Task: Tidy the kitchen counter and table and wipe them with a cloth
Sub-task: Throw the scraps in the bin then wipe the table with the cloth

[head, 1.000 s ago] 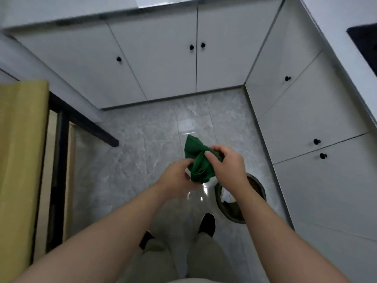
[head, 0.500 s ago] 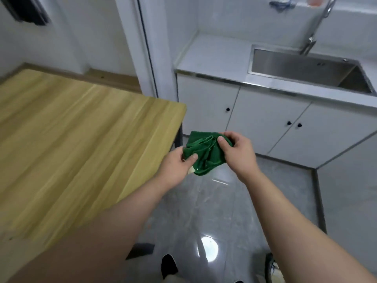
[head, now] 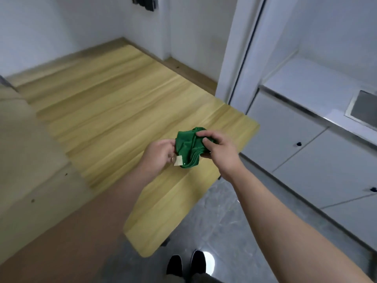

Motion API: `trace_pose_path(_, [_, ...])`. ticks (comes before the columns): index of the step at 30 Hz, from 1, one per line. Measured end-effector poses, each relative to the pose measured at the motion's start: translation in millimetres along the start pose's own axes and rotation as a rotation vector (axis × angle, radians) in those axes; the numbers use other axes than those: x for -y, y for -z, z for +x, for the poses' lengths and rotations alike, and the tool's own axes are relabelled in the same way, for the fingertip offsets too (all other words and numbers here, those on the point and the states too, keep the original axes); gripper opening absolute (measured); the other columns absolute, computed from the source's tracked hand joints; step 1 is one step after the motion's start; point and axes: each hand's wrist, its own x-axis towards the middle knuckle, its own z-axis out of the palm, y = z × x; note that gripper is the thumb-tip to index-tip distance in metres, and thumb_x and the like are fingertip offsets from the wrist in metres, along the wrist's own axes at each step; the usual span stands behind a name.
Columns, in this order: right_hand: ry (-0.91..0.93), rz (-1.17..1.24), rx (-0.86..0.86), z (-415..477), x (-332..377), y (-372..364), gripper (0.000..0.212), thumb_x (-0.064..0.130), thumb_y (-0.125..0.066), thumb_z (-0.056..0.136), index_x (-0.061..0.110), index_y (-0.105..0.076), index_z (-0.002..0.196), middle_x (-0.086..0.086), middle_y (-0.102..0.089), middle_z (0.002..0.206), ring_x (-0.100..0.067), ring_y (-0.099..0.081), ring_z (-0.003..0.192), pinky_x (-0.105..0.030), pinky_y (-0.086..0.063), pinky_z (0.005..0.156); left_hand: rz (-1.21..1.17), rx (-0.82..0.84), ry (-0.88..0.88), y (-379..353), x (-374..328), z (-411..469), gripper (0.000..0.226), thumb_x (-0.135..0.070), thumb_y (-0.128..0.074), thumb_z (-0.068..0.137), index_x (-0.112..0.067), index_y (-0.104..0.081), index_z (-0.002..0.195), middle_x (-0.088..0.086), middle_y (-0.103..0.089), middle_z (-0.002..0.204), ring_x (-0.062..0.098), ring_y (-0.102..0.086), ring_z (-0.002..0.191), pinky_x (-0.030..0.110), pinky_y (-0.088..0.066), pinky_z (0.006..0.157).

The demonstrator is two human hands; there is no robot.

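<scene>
On your left the wooden table point(head: 122, 111) runs away from you toward the wall, its top bare where it shows, so it looks ready for wiping rather than tidying. Your left hand point(head: 161, 154) is raised above the table's near corner with its fingers curled in on the left edge of the green cloth point(head: 188, 148), pinching it just above a small pale label point(head: 179, 161) that sticks out from the bottom hem. The cloth is bunched into a loose wad between your two hands, held in the air and not touching the wood. Your right hand point(head: 220, 150) clamps the other side, thumb on top and fingers wrapped beneath. Holding it from both sides like this suggests you are folding or gathering it into a pad that fits the palm before you press it down. Further right, past the white door frame, the counter point(head: 306, 84) sits above cabinet doors, with a corner of the sink point(head: 365, 107) at the frame's edge.
</scene>
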Motion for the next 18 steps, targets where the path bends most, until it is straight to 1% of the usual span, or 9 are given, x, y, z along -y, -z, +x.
trace_pose_path(1, [-0.021, -0.008, 0.036, 4.1, -2.1, -9.2, 0.019, 0.006, -0.055, 0.101, 0.008, -0.070, 0.112, -0.004, -0.069, 0.112, -0.002, -0.071, 0.084, -0.020, -0.057, 0.069, 0.051, 0.000, -0.010, 8.3, 2.2, -1.1, 0.044, 0.015, -0.049, 0.078, -0.020, -0.074, 0.090, 0.000, -0.073, 0.077, 0.012, -0.063, 0.062, 0.025, -0.050, 0.062])
trace_pose_path(3, [-0.032, -0.008, 0.092, 10.2, -8.0, -23.5, 0.021, 0.015, -0.067, 0.095, 0.009, -0.069, 0.116, -0.004, -0.071, 0.114, -0.008, -0.072, 0.093, -0.028, -0.060, 0.080, 0.135, 0.027, -0.061, 20.0, 5.3, -2.7, 0.047, 0.014, -0.062, 0.076, -0.030, -0.072, 0.089, -0.006, -0.076, 0.078, 0.011, -0.069, 0.069, 0.028, -0.054, 0.070])
trace_pose_path(6, [-0.012, -0.055, 0.164, 18.1, -16.8, -42.8, 0.049, 0.022, -0.083, 0.082, 0.014, -0.061, 0.125, -0.002, -0.072, 0.113, -0.013, -0.071, 0.101, -0.030, -0.059, 0.088, 0.257, 0.042, -0.158, 29.8, 11.4, -0.1, 0.046, 0.006, -0.073, 0.075, -0.038, -0.071, 0.085, -0.005, -0.072, 0.071, 0.011, -0.063, 0.064, 0.028, -0.049, 0.068])
trace_pose_path(8, [-0.002, -0.114, 0.174, 24.6, -23.4, -52.4, 0.059, 0.016, -0.087, 0.076, 0.016, -0.058, 0.127, -0.002, -0.071, 0.113, -0.014, -0.070, 0.102, -0.031, -0.059, 0.087, 0.274, 0.042, -0.168, 32.3, 13.9, 1.4, 0.041, 0.002, -0.079, 0.074, -0.030, -0.074, 0.097, 0.000, -0.072, 0.075, 0.009, -0.061, 0.065, 0.023, -0.047, 0.066])
trace_pose_path(10, [-0.003, -0.156, 0.160, 32.5, -31.7, -56.3, 0.059, 0.008, -0.085, 0.076, 0.017, -0.059, 0.128, -0.001, -0.071, 0.113, -0.015, -0.069, 0.102, -0.032, -0.059, 0.087, 0.253, 0.011, -0.139, 35.0, 14.6, 1.7, 0.039, 0.003, -0.080, 0.075, -0.017, -0.073, 0.107, 0.004, -0.076, 0.085, 0.010, -0.066, 0.070, 0.020, -0.051, 0.068])
trace_pose_path(11, [-0.010, -0.162, 0.164, 36.1, -35.3, -56.4, 0.057, 0.003, -0.081, 0.078, 0.017, -0.060, 0.128, -0.001, -0.071, 0.114, -0.015, -0.069, 0.102, -0.032, -0.059, 0.088, 0.246, -0.015, -0.118, 36.6, 15.0, 1.7, 0.038, 0.004, -0.080, 0.074, -0.018, -0.074, 0.104, 0.002, -0.077, 0.086, 0.010, -0.068, 0.072, 0.020, -0.053, 0.069])
trace_pose_path(13, [-0.028, -0.149, 0.191, 43.6, -42.6, -55.7, 0.052, -0.005, -0.073, 0.081, 0.016, -0.061, 0.128, -0.004, -0.071, 0.115, -0.017, -0.069, 0.103, -0.034, -0.059, 0.090, 0.218, -0.069, -0.054, 40.5, 16.8, 3.8, 0.034, 0.003, -0.079, 0.075, -0.025, -0.074, 0.092, -0.010, -0.075, 0.075, 0.002, -0.068, 0.067, 0.014, -0.053, 0.065])
trace_pose_path(16, [-0.048, -0.136, 0.206, 50.6, -48.6, -55.6, 0.050, -0.013, -0.066, 0.083, 0.016, -0.062, 0.123, -0.005, -0.070, 0.114, -0.017, -0.069, 0.102, -0.032, -0.059, 0.087, 0.120, -0.099, 0.062, 48.4, 23.9, 8.5, 0.018, -0.002, -0.076, 0.082, -0.015, -0.075, 0.095, -0.011, -0.071, 0.065, 0.002, -0.063, 0.057, 0.013, -0.048, 0.056])
trace_pose_path(18, [-0.083, -0.084, 0.191, 54.6, -53.4, -55.2, 0.049, -0.016, -0.063, 0.081, 0.017, -0.064, 0.117, -0.006, -0.071, 0.111, -0.020, -0.070, 0.102, -0.037, -0.060, 0.088, 0.118, -0.115, 0.105, 55.3, 32.5, 13.5, 0.012, -0.005, -0.074, 0.085, -0.010, -0.074, 0.096, -0.012, -0.067, 0.058, 0.001, -0.059, 0.053, 0.013, -0.046, 0.054])
